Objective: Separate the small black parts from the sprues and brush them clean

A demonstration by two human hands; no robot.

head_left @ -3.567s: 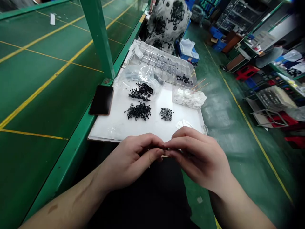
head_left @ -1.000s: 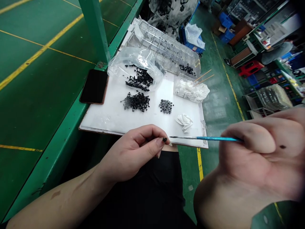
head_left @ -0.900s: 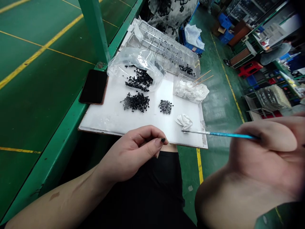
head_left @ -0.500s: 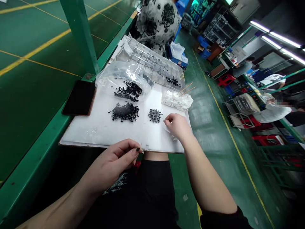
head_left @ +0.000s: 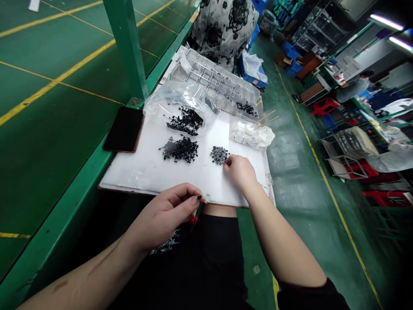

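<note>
My left hand (head_left: 176,211) is closed in a pinch near the front edge of the white board (head_left: 151,174). A small black part (head_left: 199,197) shows between its thumb and fingertips. On the board, my right hand (head_left: 238,170) has its fingertips drawn together at the right edge of a pile of small round rings (head_left: 219,155), dark and grey. Whether those fingers hold a ring is hidden. Left of the rings lies a heap of thin black plastic parts (head_left: 180,149). More such parts spill from the mouth of a clear plastic bag (head_left: 171,94) behind it.
A dark phone (head_left: 124,130) lies at the board's left. Behind the rings stands a clear box with white crumpled material (head_left: 250,137) and two thin sticks. Further back is a clear divided tray (head_left: 222,79). A green post (head_left: 125,47) rises at left; a person in patterned clothing (head_left: 222,32) sits beyond.
My right hand has moved left to the edge of the ring pile. My left hand keeps its pinch on the black part. The whole view has shifted slightly.
</note>
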